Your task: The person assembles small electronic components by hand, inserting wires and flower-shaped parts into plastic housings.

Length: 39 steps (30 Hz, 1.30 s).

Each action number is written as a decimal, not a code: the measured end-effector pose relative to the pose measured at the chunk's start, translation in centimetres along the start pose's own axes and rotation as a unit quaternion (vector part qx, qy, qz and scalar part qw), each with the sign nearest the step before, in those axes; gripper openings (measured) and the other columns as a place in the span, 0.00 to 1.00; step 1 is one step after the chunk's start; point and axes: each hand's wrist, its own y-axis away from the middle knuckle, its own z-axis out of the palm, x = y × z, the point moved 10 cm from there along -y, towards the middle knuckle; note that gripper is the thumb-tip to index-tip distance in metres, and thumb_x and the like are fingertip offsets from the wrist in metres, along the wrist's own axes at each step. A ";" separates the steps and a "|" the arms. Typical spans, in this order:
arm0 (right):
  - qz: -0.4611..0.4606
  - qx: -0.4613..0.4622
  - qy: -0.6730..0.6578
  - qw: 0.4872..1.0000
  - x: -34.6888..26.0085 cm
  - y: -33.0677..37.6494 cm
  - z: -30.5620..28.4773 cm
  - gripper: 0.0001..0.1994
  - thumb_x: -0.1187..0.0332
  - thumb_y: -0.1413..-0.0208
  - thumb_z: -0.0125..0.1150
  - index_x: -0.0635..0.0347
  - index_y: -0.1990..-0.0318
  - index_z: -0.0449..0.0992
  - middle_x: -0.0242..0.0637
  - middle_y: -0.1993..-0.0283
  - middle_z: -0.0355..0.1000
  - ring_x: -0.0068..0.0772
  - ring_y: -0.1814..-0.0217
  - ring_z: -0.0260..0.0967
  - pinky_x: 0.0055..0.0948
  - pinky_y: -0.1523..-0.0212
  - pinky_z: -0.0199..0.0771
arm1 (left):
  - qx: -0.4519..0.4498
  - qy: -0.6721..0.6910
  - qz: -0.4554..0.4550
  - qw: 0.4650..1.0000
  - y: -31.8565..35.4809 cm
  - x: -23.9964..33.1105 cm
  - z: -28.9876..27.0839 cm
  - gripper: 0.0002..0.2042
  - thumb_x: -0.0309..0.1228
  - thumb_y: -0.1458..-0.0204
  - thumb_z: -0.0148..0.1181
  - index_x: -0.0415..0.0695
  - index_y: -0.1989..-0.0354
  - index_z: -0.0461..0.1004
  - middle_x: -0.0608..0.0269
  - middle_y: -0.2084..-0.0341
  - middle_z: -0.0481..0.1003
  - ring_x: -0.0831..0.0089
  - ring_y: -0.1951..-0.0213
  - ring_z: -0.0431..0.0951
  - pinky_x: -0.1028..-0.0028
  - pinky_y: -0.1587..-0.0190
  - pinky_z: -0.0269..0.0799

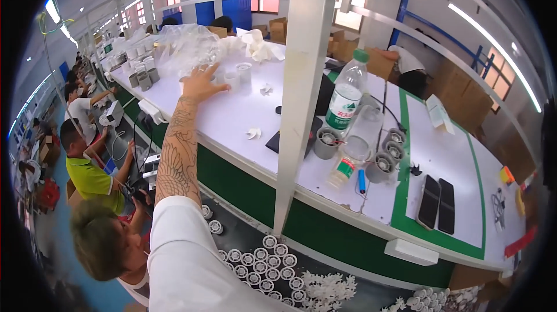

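Left of the white post, the left hand reached with fingers and thumb splayed wide, gripping nothing visible, beside pale cylindrical housings and the clear plastic bag. The right hand was out of view. A careless thumb could have toppled housings; snagging the bag could have dragged them.

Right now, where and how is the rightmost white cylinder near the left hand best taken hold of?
Probably around its outer side wall, coming from the right: the white cylinder looks round and upright, and its right side is exposed, while a second cylinder and the left hand crowd its left.
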 end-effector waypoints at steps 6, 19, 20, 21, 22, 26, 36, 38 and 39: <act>-0.003 -0.040 0.115 0.993 2.2 -6.4 2.5 0.20 0.67 0.41 0.61 0.54 0.42 0.70 0.39 0.59 0.72 0.32 0.63 0.67 0.31 0.64 0.71 | 0.038 0.063 0.131 0.989 -1.1 4.2 0.7 0.34 0.59 0.56 0.61 0.58 0.40 0.70 0.56 0.42 0.69 0.57 0.43 0.71 0.55 0.45 0.68; -0.260 -0.187 0.406 0.856 -7.4 -1.0 11.9 0.17 0.67 0.36 0.51 0.58 0.41 0.69 0.36 0.65 0.72 0.25 0.68 0.64 0.25 0.68 0.66 | 0.079 0.136 0.223 0.962 -0.3 6.4 0.9 0.23 0.47 0.48 0.59 0.55 0.44 0.68 0.54 0.60 0.79 0.54 0.59 0.80 0.59 0.57 0.74; -0.171 -0.188 0.304 0.918 -5.5 -2.6 10.6 0.17 0.67 0.35 0.51 0.59 0.41 0.68 0.36 0.65 0.72 0.26 0.68 0.64 0.26 0.68 0.66 | 0.090 0.131 0.261 0.952 -0.1 7.0 0.9 0.23 0.47 0.47 0.59 0.55 0.43 0.67 0.54 0.58 0.79 0.54 0.58 0.80 0.58 0.56 0.73; -0.079 -0.185 0.194 0.960 -3.5 -3.8 9.6 0.17 0.66 0.35 0.51 0.59 0.40 0.67 0.37 0.65 0.72 0.27 0.68 0.64 0.27 0.67 0.67 | 0.093 0.133 0.262 0.951 0.0 7.3 0.7 0.23 0.47 0.47 0.59 0.55 0.43 0.67 0.54 0.58 0.79 0.54 0.58 0.80 0.58 0.56 0.73; -0.082 -0.184 0.192 0.961 -3.0 -4.5 8.8 0.17 0.66 0.35 0.51 0.59 0.40 0.67 0.37 0.65 0.72 0.27 0.68 0.64 0.27 0.67 0.67 | 0.076 0.111 0.262 0.956 0.0 7.8 1.0 0.23 0.46 0.48 0.59 0.55 0.43 0.67 0.53 0.57 0.78 0.53 0.58 0.79 0.58 0.56 0.73; -0.050 -0.198 0.107 0.973 -2.0 -3.9 7.9 0.16 0.66 0.35 0.52 0.60 0.42 0.67 0.37 0.66 0.72 0.28 0.69 0.64 0.29 0.67 0.67 | -0.021 0.101 0.193 0.976 0.8 10.1 0.2 0.25 0.47 0.48 0.59 0.56 0.41 0.66 0.53 0.52 0.76 0.53 0.56 0.79 0.58 0.55 0.73; -0.096 -0.178 0.259 0.945 -5.7 -0.2 9.6 0.14 0.64 0.38 0.53 0.66 0.53 0.73 0.42 0.64 0.73 0.37 0.65 0.68 0.34 0.63 0.69 | -0.051 -0.015 0.171 0.984 0.9 12.1 1.4 0.22 0.52 0.48 0.57 0.62 0.45 0.72 0.57 0.53 0.77 0.60 0.51 0.77 0.55 0.53 0.72; -0.119 -0.190 0.298 0.928 -10.6 3.1 14.7 0.14 0.63 0.38 0.52 0.66 0.53 0.74 0.43 0.63 0.74 0.37 0.63 0.69 0.34 0.61 0.69 | 0.047 0.112 0.175 0.977 0.7 9.8 -0.2 0.20 0.50 0.48 0.58 0.59 0.49 0.75 0.58 0.58 0.78 0.58 0.54 0.78 0.57 0.54 0.72; -0.146 -0.191 0.333 0.912 -12.9 4.7 17.1 0.15 0.63 0.38 0.52 0.66 0.53 0.74 0.44 0.61 0.75 0.38 0.61 0.70 0.34 0.60 0.69 | 0.087 0.152 0.156 0.972 1.0 8.9 -1.8 0.18 0.49 0.48 0.59 0.57 0.51 0.76 0.58 0.60 0.78 0.56 0.56 0.79 0.58 0.55 0.73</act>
